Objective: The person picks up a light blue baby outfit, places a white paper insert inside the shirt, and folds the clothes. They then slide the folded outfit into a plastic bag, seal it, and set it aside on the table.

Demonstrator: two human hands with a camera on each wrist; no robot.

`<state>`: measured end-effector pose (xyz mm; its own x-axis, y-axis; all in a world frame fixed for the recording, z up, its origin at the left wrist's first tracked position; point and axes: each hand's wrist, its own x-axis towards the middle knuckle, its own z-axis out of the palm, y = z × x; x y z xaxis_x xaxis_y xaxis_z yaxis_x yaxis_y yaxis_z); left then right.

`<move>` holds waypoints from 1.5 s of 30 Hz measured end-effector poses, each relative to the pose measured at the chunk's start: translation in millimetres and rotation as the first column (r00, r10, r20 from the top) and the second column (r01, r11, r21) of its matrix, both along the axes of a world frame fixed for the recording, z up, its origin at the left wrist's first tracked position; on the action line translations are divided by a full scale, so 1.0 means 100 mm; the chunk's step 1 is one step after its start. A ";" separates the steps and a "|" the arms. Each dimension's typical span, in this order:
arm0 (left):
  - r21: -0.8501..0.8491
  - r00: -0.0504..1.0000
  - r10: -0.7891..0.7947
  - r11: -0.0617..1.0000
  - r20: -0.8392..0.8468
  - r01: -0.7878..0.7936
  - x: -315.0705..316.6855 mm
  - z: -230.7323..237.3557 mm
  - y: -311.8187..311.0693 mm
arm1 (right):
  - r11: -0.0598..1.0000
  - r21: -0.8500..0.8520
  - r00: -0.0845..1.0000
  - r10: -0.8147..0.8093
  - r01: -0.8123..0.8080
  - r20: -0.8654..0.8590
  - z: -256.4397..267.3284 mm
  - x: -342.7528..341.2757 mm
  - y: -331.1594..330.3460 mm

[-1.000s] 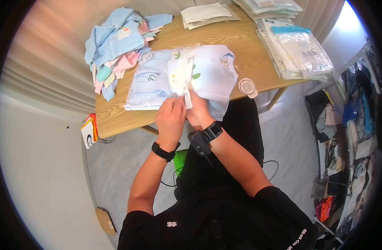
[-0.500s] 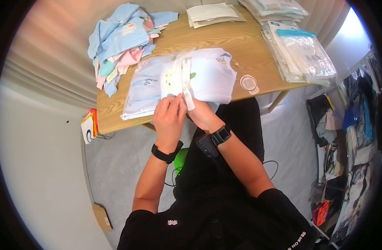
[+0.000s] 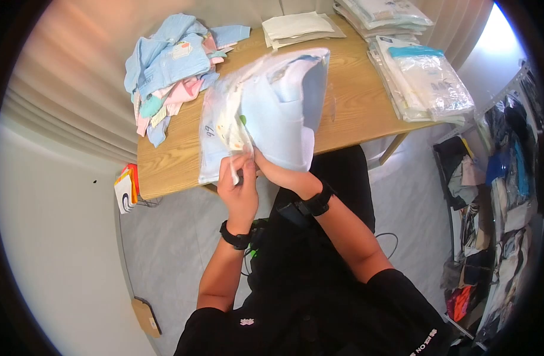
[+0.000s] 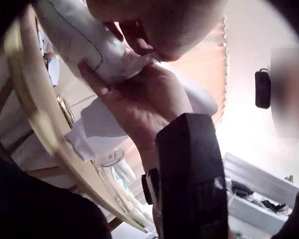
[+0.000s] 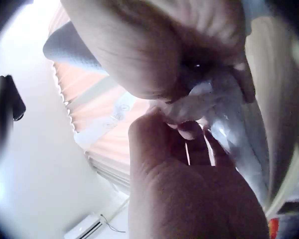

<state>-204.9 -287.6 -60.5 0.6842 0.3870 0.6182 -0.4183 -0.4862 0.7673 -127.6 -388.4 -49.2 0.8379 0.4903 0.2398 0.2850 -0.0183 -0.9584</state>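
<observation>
A clear plastic bag (image 3: 273, 113) with folded light-blue clothes inside is tilted up over the table's front edge, its right side raised. My left hand (image 3: 239, 190) pinches the white strip at its near edge between thumb and fingers. Close beside it, my right hand (image 3: 290, 178) grips the same edge, its fingers partly hidden by the bag. In the left wrist view the right hand (image 4: 144, 104) holds the gathered plastic (image 4: 82, 37). Bunched film (image 5: 224, 104) lies between both hands in the right wrist view, with the left hand (image 5: 194, 194) below.
On the wooden table (image 3: 355, 89) lie a heap of baby clothes (image 3: 174, 59) at back left, flat white packets (image 3: 298, 28) at the back and stacked bagged garments (image 3: 423, 77) at the right. A clothes rack (image 3: 506, 184) stands at far right.
The bag has been lifted and tilted up from the table, its right side highest. Both hands have moved slightly towards the body, and the round tag beside the bag is no longer plainly visible.
</observation>
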 end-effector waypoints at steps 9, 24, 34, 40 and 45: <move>-0.763 0.686 -0.683 0.297 0.251 0.574 0.02 0.31 0.32 | 0.952 0.095 0.789 0.182 -0.290 0.588 0.42 0.52 -0.27; -0.906 0.809 -0.428 -0.058 0.403 0.420 -0.13 0.20 0.53 | 0.947 -0.320 0.561 0.263 0.004 0.785 0.37 0.98 -0.18; -0.979 0.930 -0.358 0.204 -0.079 -0.005 -0.66 -0.21 0.63 | 0.849 -0.519 0.592 0.366 0.105 0.718 -0.47 0.57 -0.57; 0.391 0.851 0.501 0.822 -0.156 -0.413 -0.68 -0.16 0.46 | 0.947 -0.288 0.841 0.037 0.143 0.539 -0.29 -0.09 -0.78; 0.641 0.939 0.170 0.765 -0.298 0.065 -0.32 0.07 0.42 | 0.971 -0.124 0.945 -0.163 0.205 0.283 -0.21 -0.45 -0.40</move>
<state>-237.3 -245.9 -54.0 0.8761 0.0286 0.4812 -0.1656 -0.9196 0.3562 -172.2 -428.3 -70.4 0.8314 0.3811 0.4043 0.5092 -0.2318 -0.8288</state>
